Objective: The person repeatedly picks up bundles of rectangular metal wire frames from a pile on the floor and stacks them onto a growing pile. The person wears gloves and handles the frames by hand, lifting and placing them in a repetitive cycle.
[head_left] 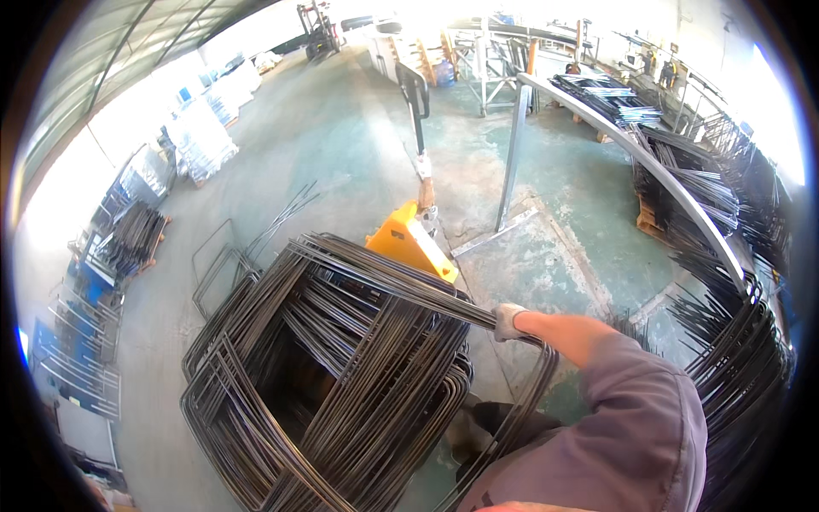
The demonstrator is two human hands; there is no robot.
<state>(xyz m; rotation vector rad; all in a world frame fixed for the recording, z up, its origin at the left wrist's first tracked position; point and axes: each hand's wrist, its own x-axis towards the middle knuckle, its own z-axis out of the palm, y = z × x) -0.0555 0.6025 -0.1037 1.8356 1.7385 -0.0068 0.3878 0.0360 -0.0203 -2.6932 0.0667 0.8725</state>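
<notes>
My right hand [509, 322], in a whitish glove, closes round the corner end of a bundle of bent metal rod frames [409, 285]. The bundle lies across the top of a large stack of dark rod frames with rounded corners [367, 375]. Past my hand, its rods bend down toward my legs. My right arm, in a grey-purple sleeve, reaches in from the lower right. At the bottom edge a sliver of bare skin shows, perhaps my left forearm; the left hand itself is out of sight.
Just beyond the stack stands a yellow pallet truck [414, 243] with an upright handle. A grey metal post and curved rail [631, 145] arch to my right. More dark frames [734, 341] crowd the right side; loose rods [281, 218] lie at left. A forklift [318, 32] is far back.
</notes>
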